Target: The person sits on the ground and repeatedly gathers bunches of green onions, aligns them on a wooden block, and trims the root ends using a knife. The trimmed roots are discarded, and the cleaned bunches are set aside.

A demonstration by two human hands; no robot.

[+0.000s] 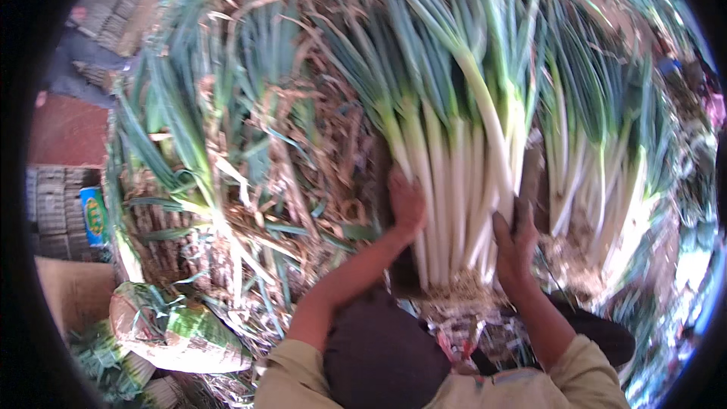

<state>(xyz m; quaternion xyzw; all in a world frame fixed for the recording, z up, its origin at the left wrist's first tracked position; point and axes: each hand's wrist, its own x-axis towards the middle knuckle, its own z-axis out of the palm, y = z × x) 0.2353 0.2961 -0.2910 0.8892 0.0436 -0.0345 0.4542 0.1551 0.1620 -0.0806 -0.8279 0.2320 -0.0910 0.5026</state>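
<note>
A row of large green onions (440,193) lies before me, white stalks side by side, roots towards me and green leaves pointing away. Against the leftmost stalks rests my left hand (409,204); its fingers are blurred, so whether they grip is unclear. My right hand (518,250) is at the right side of the row. Between its thumb and fingers is the lower end of a single green onion (483,96), which slants up to the left across the others. Dark marks or coverings show on the right fingers.
A second group of green onions (596,165) lies to the right. Dry leaves and trimmings (295,182) cover the left side. A wrapped bundle (182,332) sits at lower left, near a cardboard box (74,289) and a blue-green packet (93,216). Another person's leg (79,68) shows at upper left.
</note>
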